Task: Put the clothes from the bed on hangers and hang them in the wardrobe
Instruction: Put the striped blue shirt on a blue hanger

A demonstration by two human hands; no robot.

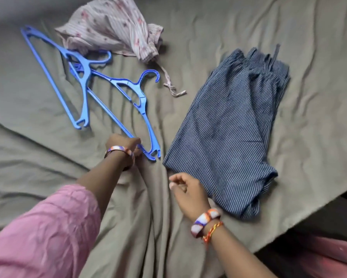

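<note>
Two blue plastic hangers lie crossed on the bed. My left hand (126, 144) grips the near end of the nearer hanger (128, 93), close to its bottom bar. The other hanger (54, 63) lies further left. A folded dark blue striped garment (228, 129) lies to the right. My right hand (188, 193) hovers with loosely curled fingers at that garment's near left corner and holds nothing. A crumpled pale floral striped garment (112, 29) sits at the back, with its drawstring trailing toward the middle.
A wrinkled grey-green sheet (319, 57) covers the bed. The bed's edge runs diagonally at the lower right, with dark floor and a bit of pink cloth (329, 255) beyond it.
</note>
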